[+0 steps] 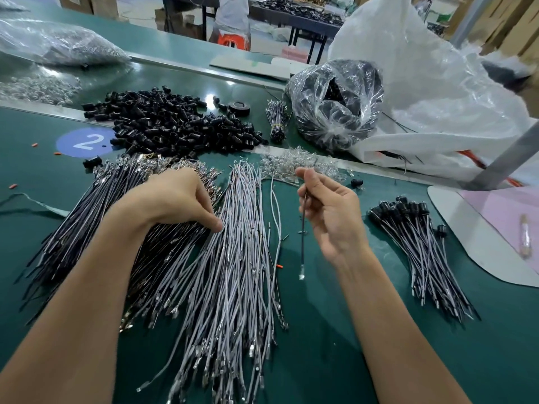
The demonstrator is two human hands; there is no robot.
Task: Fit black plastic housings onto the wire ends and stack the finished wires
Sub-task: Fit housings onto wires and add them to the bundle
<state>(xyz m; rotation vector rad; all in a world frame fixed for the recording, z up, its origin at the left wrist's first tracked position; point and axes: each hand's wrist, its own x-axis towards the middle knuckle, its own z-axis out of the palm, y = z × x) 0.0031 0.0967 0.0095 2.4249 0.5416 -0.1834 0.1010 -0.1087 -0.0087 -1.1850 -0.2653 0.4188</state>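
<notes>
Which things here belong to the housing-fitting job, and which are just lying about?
Job: housings, black wires, grey wires, finished stack, wire pinched in the right hand, left hand on the black wires.
Lying about: tape roll, clear bag, white sack, blue sticker, tied bundle.

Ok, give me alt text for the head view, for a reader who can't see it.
A person's right hand pinches a single dark wire above a green table, while the left hand rests on a pile of dark wires. Grey wires lie between the hands, black housings are heaped behind, and finished wires are stacked at the right.
</notes>
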